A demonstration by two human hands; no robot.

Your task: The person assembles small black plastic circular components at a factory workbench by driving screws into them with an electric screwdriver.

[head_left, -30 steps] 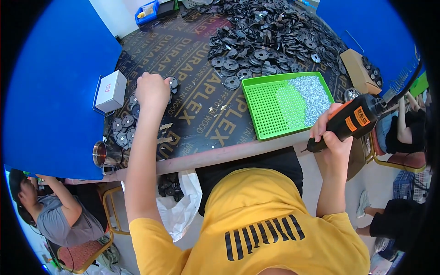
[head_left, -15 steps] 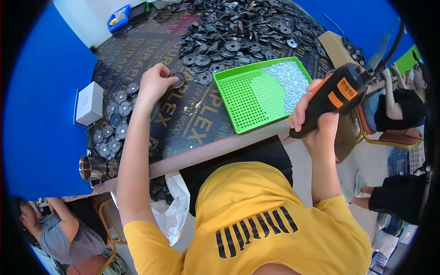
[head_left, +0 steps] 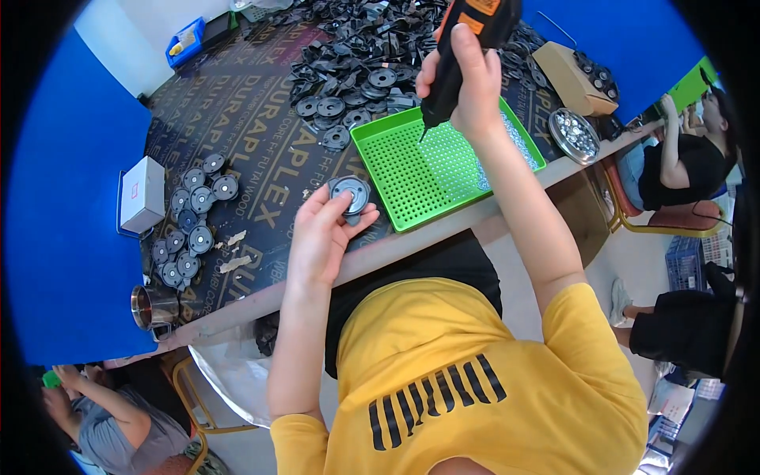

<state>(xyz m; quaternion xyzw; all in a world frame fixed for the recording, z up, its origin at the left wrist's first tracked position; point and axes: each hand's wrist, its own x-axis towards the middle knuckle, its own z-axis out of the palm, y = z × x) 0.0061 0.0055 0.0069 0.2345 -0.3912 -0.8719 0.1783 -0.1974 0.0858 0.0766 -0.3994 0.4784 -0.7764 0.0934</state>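
Note:
Between its thumb and fingers, my left hand pinches a round black disc part, near the front edge of the table and just left of the green tray. My right hand is wrapped round a black electric screwdriver with orange labels. Its thin bit points down over the perforated green tray; whether the tip touches anything there I cannot tell. Small silvery screws lie at the tray's right end, partly hidden by my right forearm.
A big heap of black parts covers the far table. Several discs are grouped at left, near a white box and a metal cup. On the right stand a bowl of shiny pieces and a cardboard box. Co-workers sit at both sides.
My left hand has come nearer and to the right, lifting the disc off the table. My right hand has swung the screwdriver up and left, from beside the tray to above it.

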